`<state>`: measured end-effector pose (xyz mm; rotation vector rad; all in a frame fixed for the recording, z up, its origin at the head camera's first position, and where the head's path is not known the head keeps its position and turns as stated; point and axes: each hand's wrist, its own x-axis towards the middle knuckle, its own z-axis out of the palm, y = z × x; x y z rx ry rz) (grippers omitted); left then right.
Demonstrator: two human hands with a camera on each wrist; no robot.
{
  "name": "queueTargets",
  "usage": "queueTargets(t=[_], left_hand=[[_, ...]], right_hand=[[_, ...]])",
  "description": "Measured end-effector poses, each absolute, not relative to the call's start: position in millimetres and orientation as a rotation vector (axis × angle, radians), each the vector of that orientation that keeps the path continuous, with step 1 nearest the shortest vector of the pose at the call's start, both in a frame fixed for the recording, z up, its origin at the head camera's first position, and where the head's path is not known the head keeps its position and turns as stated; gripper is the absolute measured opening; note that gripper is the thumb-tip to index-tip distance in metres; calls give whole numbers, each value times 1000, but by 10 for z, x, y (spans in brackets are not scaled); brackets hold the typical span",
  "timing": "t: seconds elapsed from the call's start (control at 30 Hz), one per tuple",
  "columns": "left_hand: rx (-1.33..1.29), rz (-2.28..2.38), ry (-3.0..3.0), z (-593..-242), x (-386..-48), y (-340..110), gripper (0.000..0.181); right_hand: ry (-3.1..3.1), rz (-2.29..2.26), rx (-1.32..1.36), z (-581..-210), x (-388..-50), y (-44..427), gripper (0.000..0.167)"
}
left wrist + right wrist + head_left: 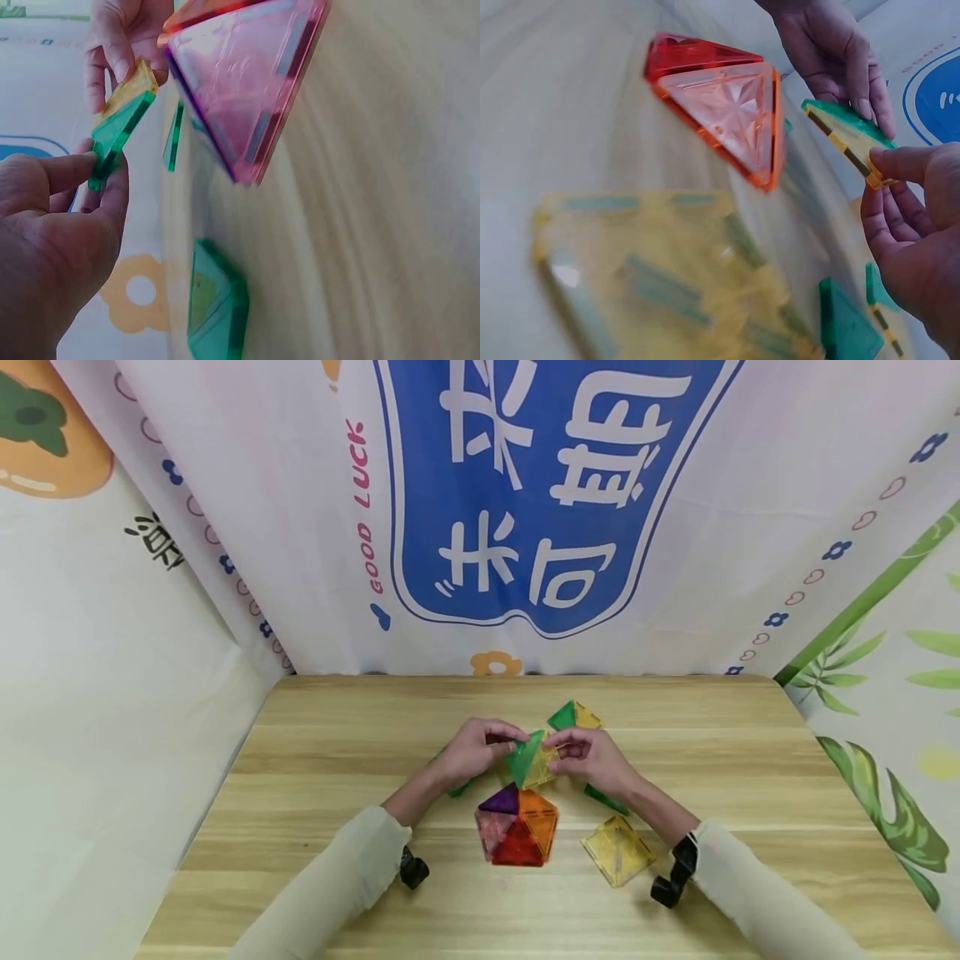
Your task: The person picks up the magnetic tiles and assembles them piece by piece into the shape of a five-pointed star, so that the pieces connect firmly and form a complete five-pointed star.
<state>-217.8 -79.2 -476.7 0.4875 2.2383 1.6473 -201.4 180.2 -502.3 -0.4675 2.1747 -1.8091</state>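
Between both hands, above the table, is a joined pair of translucent magnetic tiles: a green triangle (pixel 524 761) and a yellow triangle (pixel 542 767). My left hand (pixel 474 748) pinches the green side between thumb and fingers. On the yellow side, my right hand (pixel 592 755) grips with its thumb and fingertips, as the right wrist view shows. Just in front of the hands stands a faceted shape of purple, pink, red and orange triangle tiles (pixel 517 839); its pink face (pixel 244 75) looms large in the left wrist view.
Yellow triangle tiles (pixel 618 852) lie together near my right wrist. Behind the hands is another green and yellow pair (pixel 574 716). A green tile (pixel 606 799) lies under the right forearm, and green pieces (pixel 219 300) lie by the left hand. Printed cloth (pixel 322 610) hangs behind the table.
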Motion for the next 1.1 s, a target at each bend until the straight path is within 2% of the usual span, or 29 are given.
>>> queueTargets(t=[0.47,0.97,1.1], left_hand=[[569,1580,2074,-4922,-2129,-778,24],[787,1358,2240,-5036,-2062,-710,22],[812,1307,2296,-5020,-2020,-732,20]], right_hand=[[2119,-1852,-484,-5131,-1755,1908,34],[2390,-1676,-607,-5205,-1684,1851,26],[2513,-1599,-664,-5195,-1686,1861,29]])
